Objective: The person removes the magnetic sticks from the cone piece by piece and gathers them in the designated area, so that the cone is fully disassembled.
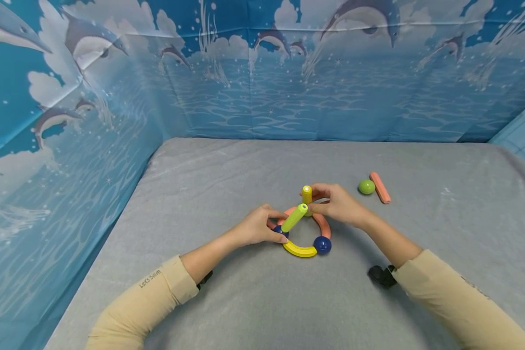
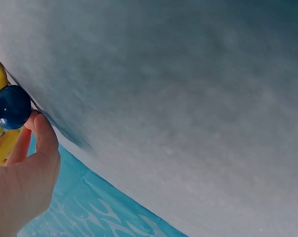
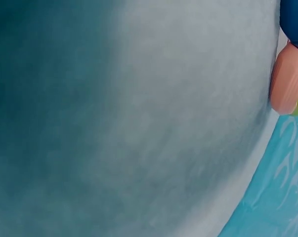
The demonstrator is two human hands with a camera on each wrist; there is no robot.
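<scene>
A ring of curved yellow (image 1: 300,250) and orange (image 1: 323,225) rods joined by balls lies on the grey cloth in the head view. My left hand (image 1: 259,225) pinches the blue ball (image 2: 14,107) at the ring's left, which has a light green rod (image 1: 295,218) leaning up from it. At the back, the fingers of my right hand (image 1: 336,204) close round a short yellow rod (image 1: 306,195) standing over a green ball, partly hidden by the hand. A second blue ball (image 1: 322,245) sits at the ring's front right, touched by neither hand.
Beyond the right hand, a loose green ball (image 1: 366,187) lies beside a straight orange rod (image 1: 380,187). Blue dolphin-print sheets (image 1: 271,107) hang behind and to the left of the grey cloth (image 1: 253,301).
</scene>
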